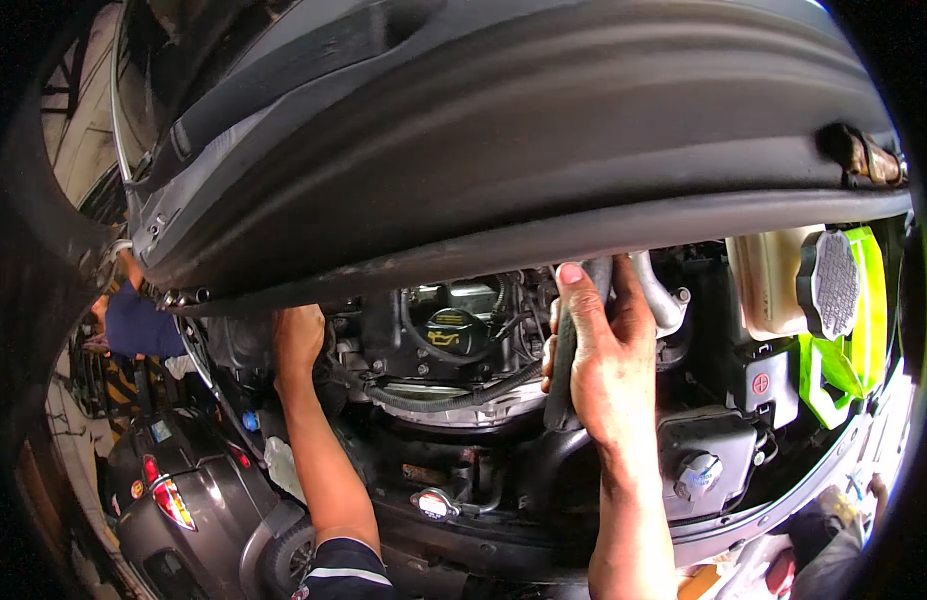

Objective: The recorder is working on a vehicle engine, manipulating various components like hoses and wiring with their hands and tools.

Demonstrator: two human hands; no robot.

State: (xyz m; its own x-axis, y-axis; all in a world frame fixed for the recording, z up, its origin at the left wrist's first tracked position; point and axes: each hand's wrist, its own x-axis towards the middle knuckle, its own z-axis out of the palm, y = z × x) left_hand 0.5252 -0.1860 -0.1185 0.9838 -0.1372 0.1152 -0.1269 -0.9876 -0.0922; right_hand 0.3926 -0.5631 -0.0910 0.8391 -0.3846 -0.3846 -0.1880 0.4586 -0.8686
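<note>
A car's engine bay lies in front of me, with a broad black curved panel (544, 130) across its far side. My right hand (609, 365) is closed round a black rubber hose (563, 395), its thumb pointing up just below the panel's edge. A pale curved pipe (660, 295) runs beside those fingers. My left hand (299, 340) reaches in under the same edge at the left, near a black housing (242, 345); its fingers are hidden. Between both hands sits the engine, with a black oil filler cap (452, 332) and a corrugated hose (454, 400) curving below it.
At the right are a cream reservoir (769, 285) with a dark ribbed cap (830, 284), bright yellow-green material (859, 330) and a capped black tank (706, 465). A radiator cap (434, 504) sits near the front. Another car (199, 490) and a person (139, 320) are at the left.
</note>
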